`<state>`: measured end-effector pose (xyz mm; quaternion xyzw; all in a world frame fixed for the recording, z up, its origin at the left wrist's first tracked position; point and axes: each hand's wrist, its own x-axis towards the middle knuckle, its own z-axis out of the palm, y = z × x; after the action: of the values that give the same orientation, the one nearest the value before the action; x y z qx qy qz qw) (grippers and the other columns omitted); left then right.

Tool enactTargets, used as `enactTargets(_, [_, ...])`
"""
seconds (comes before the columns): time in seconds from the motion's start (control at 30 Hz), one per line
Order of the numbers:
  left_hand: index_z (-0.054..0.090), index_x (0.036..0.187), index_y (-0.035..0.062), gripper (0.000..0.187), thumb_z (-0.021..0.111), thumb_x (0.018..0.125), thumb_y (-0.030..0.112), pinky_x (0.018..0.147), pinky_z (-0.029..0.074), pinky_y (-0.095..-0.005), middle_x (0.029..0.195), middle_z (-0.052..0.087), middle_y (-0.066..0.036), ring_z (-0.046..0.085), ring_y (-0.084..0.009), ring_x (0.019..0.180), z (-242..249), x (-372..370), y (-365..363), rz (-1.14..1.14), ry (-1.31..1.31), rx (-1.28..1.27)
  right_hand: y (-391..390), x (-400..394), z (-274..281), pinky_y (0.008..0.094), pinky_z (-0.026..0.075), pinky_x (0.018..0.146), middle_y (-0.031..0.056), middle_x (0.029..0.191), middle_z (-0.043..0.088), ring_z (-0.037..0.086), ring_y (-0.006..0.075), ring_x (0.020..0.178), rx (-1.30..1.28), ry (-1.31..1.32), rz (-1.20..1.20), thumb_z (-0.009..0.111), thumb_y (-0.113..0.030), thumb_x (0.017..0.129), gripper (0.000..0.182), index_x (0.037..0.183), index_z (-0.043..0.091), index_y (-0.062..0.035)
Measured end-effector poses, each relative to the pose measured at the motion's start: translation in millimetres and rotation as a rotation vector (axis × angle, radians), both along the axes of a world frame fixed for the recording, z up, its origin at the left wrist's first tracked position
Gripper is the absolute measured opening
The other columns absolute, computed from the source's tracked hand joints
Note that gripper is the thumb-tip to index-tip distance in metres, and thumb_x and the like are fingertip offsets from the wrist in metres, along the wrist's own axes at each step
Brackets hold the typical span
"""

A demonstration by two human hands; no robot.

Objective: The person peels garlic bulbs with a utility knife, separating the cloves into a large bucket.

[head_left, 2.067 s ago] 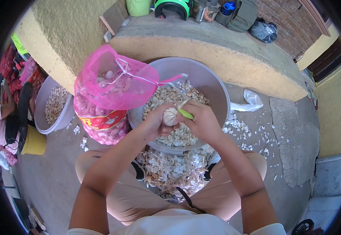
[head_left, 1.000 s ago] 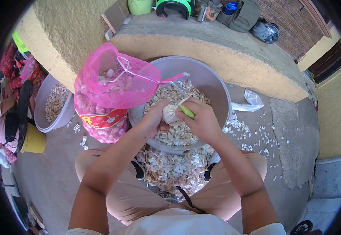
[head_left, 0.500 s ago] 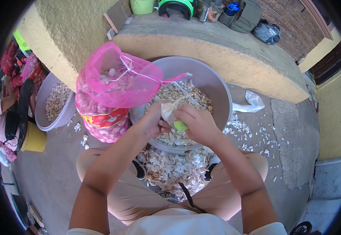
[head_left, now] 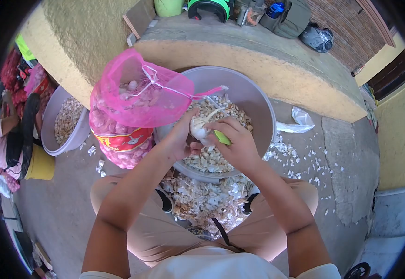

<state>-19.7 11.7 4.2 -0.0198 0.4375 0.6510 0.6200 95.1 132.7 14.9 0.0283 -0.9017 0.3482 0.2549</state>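
A whitish garlic bulb (head_left: 198, 128) with its stem is held in my left hand (head_left: 180, 136), above a large grey basin (head_left: 266, 104). My right hand (head_left: 238, 142) grips what looks like a small knife by its bright green handle (head_left: 222, 137); its blade is hidden. The right fingertips touch the bulb's side. Below both hands, loose garlic cloves (head_left: 237, 114) and papery skins fill the basin's bottom. Left of the basin stands a pink mesh bag (head_left: 128, 104) of garlic bulbs, its tied top leaning over the rim.
Peeled skins (head_left: 207, 197) are heaped between my feet, and more scraps (head_left: 300, 162) litter the floor at right. A plastic bag (head_left: 297, 122) lies beside the basin. Behind is a concrete ledge (head_left: 258, 56) with a helmet and bags. At far left another person sits near a second basin (head_left: 49, 125).
The bulb has turned in my left hand, so more of its white side and stem shows. My right hand has shifted slightly right and up, tilting the green handle.
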Motion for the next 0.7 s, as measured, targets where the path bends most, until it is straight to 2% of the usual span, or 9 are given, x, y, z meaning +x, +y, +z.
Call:
enactTargets(0.13, [0.051,0.070,0.0131,0.042,0.043,0.080,0.054,0.034,0.024,-0.0218,0.055,0.049,-0.002,0.033,-0.0071,0.034,3,2,0,-0.050,0.064,-0.030,6,-3,-5,0.0331,0.047,0.060,0.0073,0.088,0.054,0.057,0.0264,0.074,0.042,0.087,0.010,0.060,-0.003,0.065,0.027,0.091,0.057,-0.0078])
enactTargets(0.23, [0.051,0.070,0.0128,0.039,0.046,0.079,0.050,0.034,0.023,-0.0222,0.053,0.047,-0.001,0.032,-0.0072,0.033,-2,2,0,-0.050,0.116,-0.016,4,0,4,0.0343,0.047,0.056,0.0069,0.088,0.054,0.058,0.0264,0.072,0.139,0.039,0.001,0.058,0.000,0.064,0.027,0.089,0.055,-0.0089])
enactTargets(0.33, [0.049,0.068,0.0123,0.037,0.044,0.080,0.047,0.034,0.022,-0.0226,0.048,0.044,-0.001,0.030,-0.0078,0.032,-7,2,2,-0.025,0.057,0.021,-2,-1,0,0.0356,0.046,0.053,0.0064,0.088,0.054,0.058,0.0266,0.068,0.165,0.037,-0.032,0.056,0.002,0.063,0.028,0.088,0.053,-0.0099])
enactTargets(0.43, [0.048,0.068,0.0119,0.035,0.040,0.081,0.043,0.034,0.023,-0.0226,0.043,0.038,0.001,0.028,-0.0080,0.031,-1,-1,2,0.240,0.004,-0.035,-7,2,-16,0.0332,0.046,0.056,0.0070,0.092,0.053,0.057,0.0262,0.076,0.173,-0.057,-0.012,0.056,0.001,0.063,0.030,0.091,0.053,-0.0087])
enactTargets(0.53, [0.052,0.066,0.0113,0.040,0.033,0.083,0.041,0.033,0.021,-0.0220,0.040,0.033,0.003,0.023,-0.0072,0.029,-3,-22,-7,0.238,-0.096,0.248,-25,12,-34,0.0369,0.046,0.055,0.0066,0.090,0.053,0.056,0.0264,0.067,0.298,-0.341,0.139,0.056,-0.005,0.064,0.026,0.090,0.054,-0.0100])
enactTargets(0.63, [0.055,0.070,0.0100,0.041,0.034,0.082,0.044,0.035,0.021,-0.0228,0.040,0.029,0.004,0.021,-0.0070,0.031,2,-24,-10,0.183,0.054,0.183,-31,14,-39,0.0367,0.045,0.058,0.0081,0.085,0.054,0.056,0.0265,0.066,0.139,-0.326,0.302,0.056,-0.008,0.067,0.017,0.083,0.056,-0.0071])
enactTargets(0.7, [0.055,0.071,0.0097,0.042,0.035,0.082,0.045,0.035,0.021,-0.0227,0.040,0.029,0.004,0.022,-0.0069,0.031,1,-21,-11,0.161,0.145,0.147,-21,10,-33,0.0353,0.044,0.059,0.0090,0.080,0.055,0.055,0.0260,0.066,-0.009,-0.433,0.497,0.059,-0.010,0.069,0.011,0.079,0.057,-0.0053])
